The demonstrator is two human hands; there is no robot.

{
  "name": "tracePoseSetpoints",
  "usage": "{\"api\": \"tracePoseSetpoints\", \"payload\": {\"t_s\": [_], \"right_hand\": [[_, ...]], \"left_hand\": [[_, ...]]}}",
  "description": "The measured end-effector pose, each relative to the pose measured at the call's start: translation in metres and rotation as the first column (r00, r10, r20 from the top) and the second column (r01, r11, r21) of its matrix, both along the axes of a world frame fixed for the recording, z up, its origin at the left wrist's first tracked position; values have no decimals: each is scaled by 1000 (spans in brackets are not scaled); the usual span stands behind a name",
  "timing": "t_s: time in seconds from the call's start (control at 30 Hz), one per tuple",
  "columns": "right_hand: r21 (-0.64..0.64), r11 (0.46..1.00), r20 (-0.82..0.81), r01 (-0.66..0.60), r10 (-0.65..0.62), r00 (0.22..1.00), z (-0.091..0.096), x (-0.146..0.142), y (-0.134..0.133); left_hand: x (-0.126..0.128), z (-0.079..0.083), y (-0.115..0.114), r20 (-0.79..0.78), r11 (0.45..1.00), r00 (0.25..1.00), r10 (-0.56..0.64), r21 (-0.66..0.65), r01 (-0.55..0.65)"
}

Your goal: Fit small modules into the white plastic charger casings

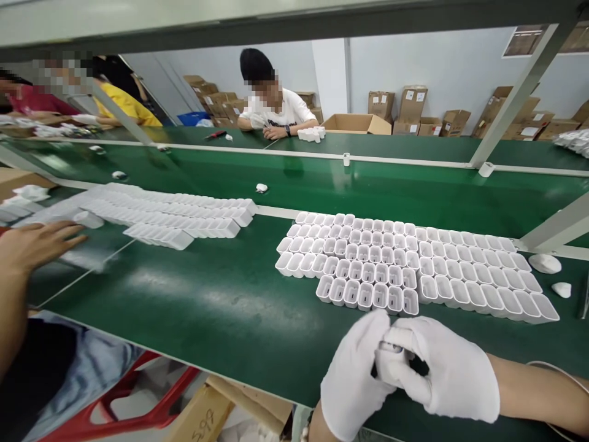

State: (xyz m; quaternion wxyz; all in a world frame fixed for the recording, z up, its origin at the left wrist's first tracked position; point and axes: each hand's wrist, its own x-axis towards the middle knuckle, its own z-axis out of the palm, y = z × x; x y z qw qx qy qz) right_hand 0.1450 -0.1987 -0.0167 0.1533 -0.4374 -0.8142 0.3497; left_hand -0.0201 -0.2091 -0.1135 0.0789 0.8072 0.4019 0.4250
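Observation:
My left hand (354,371) and my right hand (442,368), both in white gloves, meet above the near edge of the green bench. Between them, their fingers are closed around a small white plastic part (390,347), mostly hidden by the gloves. Just beyond my hands stand rows of open white plastic cups (365,294), rounded-rectangular, with small dark slots in the bottoms of many. To their right, another block of similar cups (478,294) continues the rows.
On the left lie rows of white cups (179,215), with a co-worker's bare hand (39,245) nearby. White pieces (545,264) rest at the right by a frame post. A green conveyor belt (304,178) runs behind; a person (280,110) sits across it. Below is a cardboard box (207,411).

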Motion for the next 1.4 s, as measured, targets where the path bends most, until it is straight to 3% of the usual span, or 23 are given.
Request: {"api": "tracePoseSetpoints", "payload": {"t_s": [0.1,0.23,0.33,0.43,0.5,0.6,0.67,0.77,0.87,0.97,1.07,1.2,1.4], "right_hand": [[-68,995,-5,-69,69,998,1,1,1],[-144,985,-21,-99,97,995,3,3,0],[-135,987,-18,-81,80,997,0,3,-2],[-94,995,23,-23,25,999,-6,2,-4],[-55,998,47,20,-17,999,-9,2,-5],[-13,995,65,101,-100,993,-4,6,-5],[10,977,71,214,-215,974,4,12,2],[82,906,103,416,-423,900,17,26,35],[267,808,189,525,-578,794,20,43,97],[341,746,274,572,-661,699,9,61,165],[315,737,358,597,-675,645,-8,78,212],[276,756,478,593,-643,598,-23,95,240],[263,814,562,518,-566,604,-16,95,259]], "left_hand": [[-3,-3,-2,-33,997,999,-41,59,43],[-5,-2,-9,-13,1000,1000,-4,29,4],[-3,2,-13,-11,999,999,40,20,-40],[1,-1,-13,86,998,994,63,4,-64],[4,-7,-12,131,1000,991,23,-14,-21],[8,-14,-8,144,982,988,52,-190,-24],[9,-12,-4,142,890,971,193,-442,-113],[4,2,4,173,685,914,367,-714,-141],[-4,16,12,292,597,812,505,-798,-85],[-8,21,17,377,580,712,593,-813,-52],[-12,17,21,388,582,677,625,-810,-73],[-27,6,31,330,564,656,679,-806,-178],[-50,-4,44,228,542,692,685,-794,-276]]}}
